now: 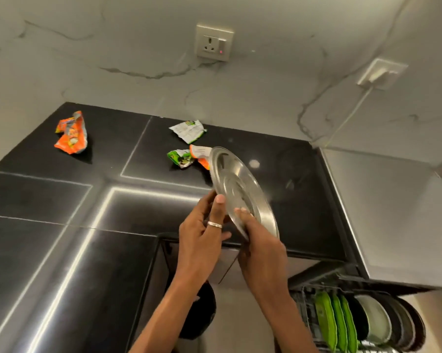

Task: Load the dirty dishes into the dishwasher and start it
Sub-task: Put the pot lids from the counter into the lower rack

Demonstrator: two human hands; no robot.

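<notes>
A round steel plate (pixel 240 186) is held tilted on edge above the black countertop (pixel 62 225). My left hand (pixel 202 238), with a ring on one finger, grips the plate's lower left rim, thumb on its face. My right hand (pixel 262 248) grips the lower rim from the right, fingers over the face. Down at the lower right, the pulled-out dishwasher rack (pixel 304 309) holds green plates (pixel 334 322) and several steel and dark plates (pixel 377 322) standing on edge.
Crumpled snack wrappers lie on the counter: an orange wrapper (pixel 72 133) at the left, a white-green wrapper (pixel 188 131) and a green-orange wrapper (pixel 183 159) behind the plate. A wall socket (pixel 213 43) sits above. A steel appliance top (pixel 393 212) stands at the right.
</notes>
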